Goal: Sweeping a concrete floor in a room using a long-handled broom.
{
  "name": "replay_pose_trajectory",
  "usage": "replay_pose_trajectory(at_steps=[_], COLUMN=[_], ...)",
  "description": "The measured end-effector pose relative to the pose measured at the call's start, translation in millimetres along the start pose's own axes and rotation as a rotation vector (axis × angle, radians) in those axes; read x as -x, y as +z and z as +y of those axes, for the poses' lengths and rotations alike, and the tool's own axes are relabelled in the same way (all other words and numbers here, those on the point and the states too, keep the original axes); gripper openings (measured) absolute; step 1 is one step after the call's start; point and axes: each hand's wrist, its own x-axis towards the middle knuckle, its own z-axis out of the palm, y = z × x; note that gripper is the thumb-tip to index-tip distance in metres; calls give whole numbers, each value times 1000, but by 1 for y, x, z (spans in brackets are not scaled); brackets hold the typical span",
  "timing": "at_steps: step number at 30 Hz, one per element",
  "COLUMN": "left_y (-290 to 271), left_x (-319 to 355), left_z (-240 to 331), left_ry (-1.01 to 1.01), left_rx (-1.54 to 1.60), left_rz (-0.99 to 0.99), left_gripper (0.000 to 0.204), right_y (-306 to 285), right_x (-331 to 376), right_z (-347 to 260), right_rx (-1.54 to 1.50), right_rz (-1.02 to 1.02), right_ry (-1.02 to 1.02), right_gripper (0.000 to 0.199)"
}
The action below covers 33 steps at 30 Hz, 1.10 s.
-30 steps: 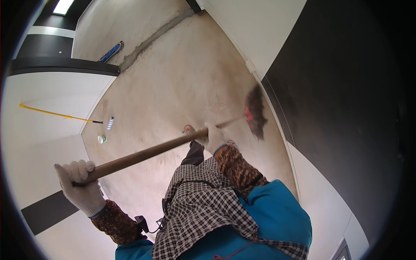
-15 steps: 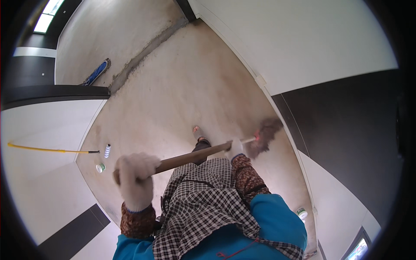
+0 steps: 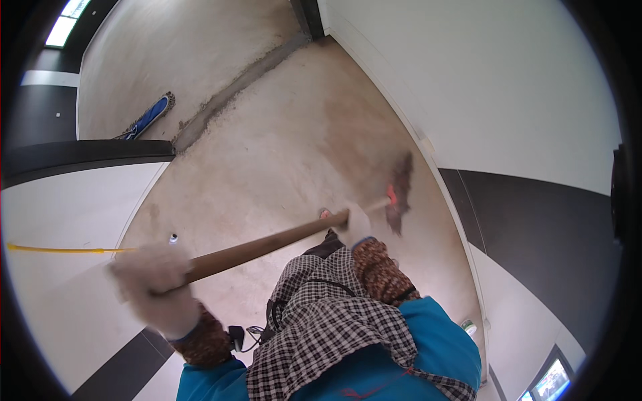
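Note:
Both my hands wear white gloves and are closed round the brown wooden handle of a mop. My left hand, somewhat blurred, grips its near end at the lower left. Farther along, my right hand wraps the handle at the middle of the picture. Beyond it, a paler stretch of handle runs to a red joint and the dark, shaggy mop head. That head lies spread on the floor, short of the right wall, and is blurred.
The beige floor has brownish, damp-looking patches. A blue dust mop lies past the dark threshold strip. Against the left wall leans a yellow pole. A round white-and-green container stands by the right wall.
The mop head has swung from the right wall's base leftward and farther away. My left hand has moved left with the handle end, now covering part of the yellow pole. The view has shifted slightly.

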Motion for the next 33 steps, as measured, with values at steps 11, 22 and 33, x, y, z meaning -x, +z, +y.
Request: replay_pose_trajectory(at_steps=[11,22,33], left_y=[6,-49,32], left_x=[-10,-59,-173], left_z=[-61,5,-49], left_ry=[-57,94,149], left_rx=[8,-50,-130], left_rz=[203,361,429], left_gripper=[41,45,38], right_y=[17,117,163], right_x=[-183,-150,-307], right_z=[41,-81,-122], right_rx=[43,-180,-651], right_rz=[24,10,-1], right_ry=[137,325,707], right_gripper=[19,21,12])
